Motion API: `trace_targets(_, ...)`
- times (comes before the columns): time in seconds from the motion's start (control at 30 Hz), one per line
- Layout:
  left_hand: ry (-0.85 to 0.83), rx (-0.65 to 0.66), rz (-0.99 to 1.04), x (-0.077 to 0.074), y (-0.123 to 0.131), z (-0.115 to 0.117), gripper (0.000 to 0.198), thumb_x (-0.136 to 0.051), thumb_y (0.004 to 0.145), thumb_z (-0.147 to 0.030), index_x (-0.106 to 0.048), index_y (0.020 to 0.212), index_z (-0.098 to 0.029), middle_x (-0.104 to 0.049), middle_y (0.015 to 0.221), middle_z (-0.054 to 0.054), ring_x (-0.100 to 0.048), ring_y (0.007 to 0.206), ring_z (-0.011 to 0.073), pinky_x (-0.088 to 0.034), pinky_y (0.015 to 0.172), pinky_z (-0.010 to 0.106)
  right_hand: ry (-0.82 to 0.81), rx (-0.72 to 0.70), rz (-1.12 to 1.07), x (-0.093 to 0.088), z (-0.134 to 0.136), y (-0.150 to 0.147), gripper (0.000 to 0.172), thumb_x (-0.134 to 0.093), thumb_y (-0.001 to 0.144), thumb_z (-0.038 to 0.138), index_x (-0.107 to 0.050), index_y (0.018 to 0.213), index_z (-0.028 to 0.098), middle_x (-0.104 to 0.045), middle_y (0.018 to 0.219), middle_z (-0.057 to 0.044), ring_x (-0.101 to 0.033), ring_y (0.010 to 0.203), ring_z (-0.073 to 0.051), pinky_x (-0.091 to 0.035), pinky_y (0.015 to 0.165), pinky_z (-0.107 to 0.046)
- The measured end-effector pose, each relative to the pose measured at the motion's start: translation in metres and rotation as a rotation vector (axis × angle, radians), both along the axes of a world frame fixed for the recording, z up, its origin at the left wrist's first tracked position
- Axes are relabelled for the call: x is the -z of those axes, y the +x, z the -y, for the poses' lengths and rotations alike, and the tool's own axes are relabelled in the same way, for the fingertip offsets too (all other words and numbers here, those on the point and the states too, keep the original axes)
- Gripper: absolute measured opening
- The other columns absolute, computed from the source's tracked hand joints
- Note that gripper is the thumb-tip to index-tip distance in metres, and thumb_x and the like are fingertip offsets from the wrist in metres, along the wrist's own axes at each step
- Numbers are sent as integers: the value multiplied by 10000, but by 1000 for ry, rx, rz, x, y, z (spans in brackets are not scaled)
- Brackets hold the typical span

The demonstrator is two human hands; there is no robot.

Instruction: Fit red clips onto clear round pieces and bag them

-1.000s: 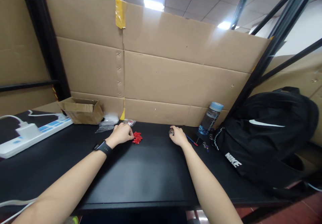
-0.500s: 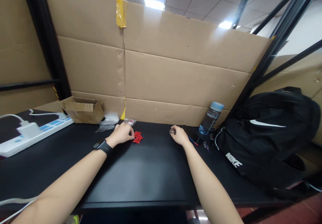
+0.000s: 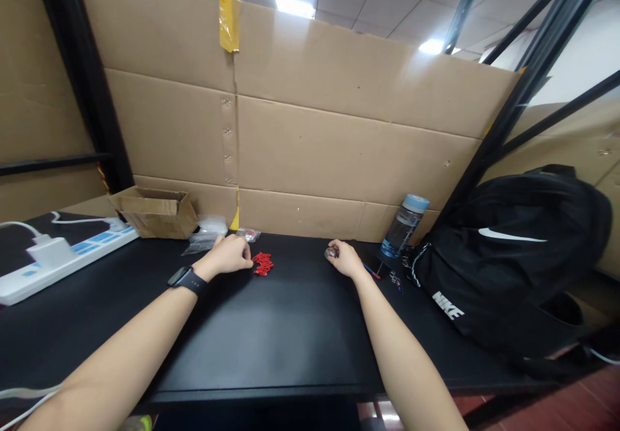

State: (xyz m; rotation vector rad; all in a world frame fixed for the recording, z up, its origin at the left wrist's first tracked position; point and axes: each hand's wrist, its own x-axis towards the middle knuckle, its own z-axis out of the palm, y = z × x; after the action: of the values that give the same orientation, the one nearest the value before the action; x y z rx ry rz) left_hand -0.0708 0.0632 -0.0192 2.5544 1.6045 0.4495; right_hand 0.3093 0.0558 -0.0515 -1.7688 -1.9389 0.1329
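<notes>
My left hand (image 3: 231,255), with a dark watch (image 3: 187,280) on its wrist, is just left of a small pile of red pieces (image 3: 263,263) on the black tabletop. Its thumb and fingers are drawn together; anything between them is too small to make out. Farther right, my right hand (image 3: 345,260) rests on the table with its fingers closed around a small shiny brown item in clear plastic (image 3: 331,252). The fingers partly cover that item.
Behind my left hand lie clear plastic bags (image 3: 209,232), a small packet (image 3: 248,234) and an open cardboard box (image 3: 157,214). A white power strip (image 3: 82,262) is at left. On the right stand a water bottle (image 3: 403,229), small keyrings (image 3: 396,281) and a black backpack (image 3: 513,269).
My left hand has drawn slightly left, away from the red pieces, leaving a bit more of the pile uncovered. The right hand stays in place on its item.
</notes>
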Motion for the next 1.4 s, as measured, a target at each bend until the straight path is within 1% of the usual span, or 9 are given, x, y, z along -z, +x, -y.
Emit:
trace_targets(0.07,50,89,59,-6,5,6,95,-670,713,-318,-719,686,-241,-743,860,18,-644,935,247,-412,895,361,0,-3,-28,2,-1,2,399,-722,750,190,-650,1139,239,-706,1071,-67,-664,965,-209,-478,859,-302)
trace_targets(0.23,105,467,127,-16,37,38,64,-656,748,-248,-706,715,-227,-689,885,5,-603,906,185,-389,906,306,37,-34,-81,6,-3,6,421,-735,725,175,-649,1132,241,-710,1066,-63,-674,954,-208,-487,853,-299)
trace_targets(0.33,88,555,120,-11,56,57,26,-683,743,-220,-692,718,-222,-676,904,3,-585,959,187,-355,913,312,52,-43,-82,6,-3,7,455,-731,717,158,-641,1154,246,-708,1077,-66,-674,966,-214,-485,859,-305)
trace_targets(0.43,67,587,86,-4,63,64,37,-690,769,-209,-695,737,-227,-672,909,0,-574,980,190,-332,921,327,66,-43,-82,3,-2,7,490,-737,710,151,-631,1177,254,-703,1083,-63,-671,966,-212,-483,858,-306)
trace_targets(0.57,93,587,78,2,65,63,55,-704,801,-210,-712,842,-245,-669,962,7,-558,1023,205,-318,948,349,93,-27,-101,1,-1,9,517,-740,702,137,-619,1190,257,-701,1093,-57,-667,972,-205,-482,869,-305)
trace_targets(0.73,99,617,98,7,71,64,106,-697,880,-344,-702,966,-281,-664,1031,7,-536,1067,212,-326,942,351,89,-10,-113,-2,2,12,520,-736,696,128,-620,1185,260,-706,1097,-55,-671,956,-205,-484,856,-302)
trace_targets(1.0,114,605,120,16,80,64,111,-619,950,-326,-685,889,-260,-681,983,3,-539,1064,203,-311,896,346,116,-41,-136,-12,9,0,496,-750,692,157,-630,1159,273,-705,1081,-44,-672,916,-203,-490,826,-310)
trace_targets(1.23,247,364,283,4,66,49,140,-555,982,-361,-679,974,-295,-714,1039,-9,-544,1094,216,-270,950,406,131,-361,-348,-15,20,-37,495,-762,692,177,-620,1163,235,-696,1101,-40,-651,855,-159,-512,824,-308)
trace_targets(1.4,291,223,401,-7,59,45,140,-596,951,-384,-708,931,-302,-735,1024,-15,-556,1078,230,-306,962,425,229,-395,-475,-25,40,-77,451,-759,735,264,-631,1167,258,-697,1126,-44,-650,937,-187,-512,746,-299)
